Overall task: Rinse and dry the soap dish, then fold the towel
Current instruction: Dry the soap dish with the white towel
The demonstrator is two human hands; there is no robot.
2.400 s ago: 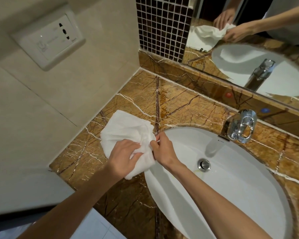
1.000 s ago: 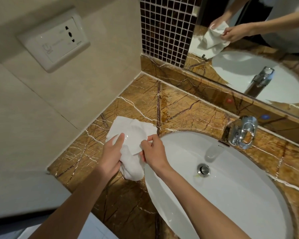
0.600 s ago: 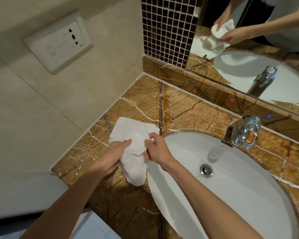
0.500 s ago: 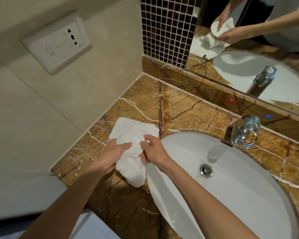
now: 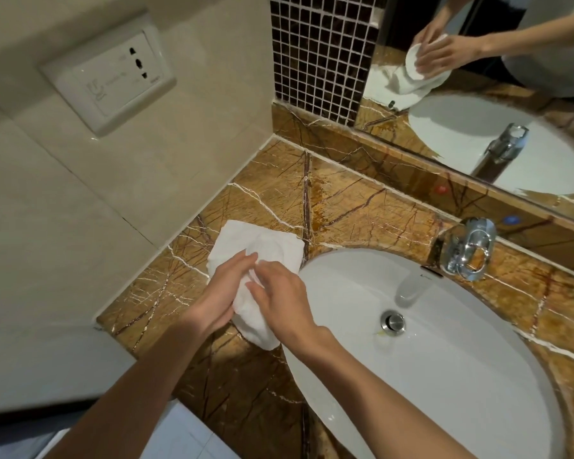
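Nearest, the left hand (image 5: 224, 294) cups the bunched white towel (image 5: 251, 313) from below, while the right hand (image 5: 280, 296) presses, fingers together, on the soap dish (image 5: 268, 249) wrapped in it over the counter (image 5: 355, 210) beside the sink (image 5: 444, 376). The dish looks light, stiff, glossy and likely slippery and breakable, so grip its rim through the soft, limp cloth.

the soap dish (image 5: 268, 248) is a small white round dish, tilted up on edge over the left part of the counter just beside the basin, its lower part hidden. the white towel (image 5: 249, 303) is crumpled around it: one flat part lies spread behind the dish, and a bunched tail hangs down below it, near the basin's rim.
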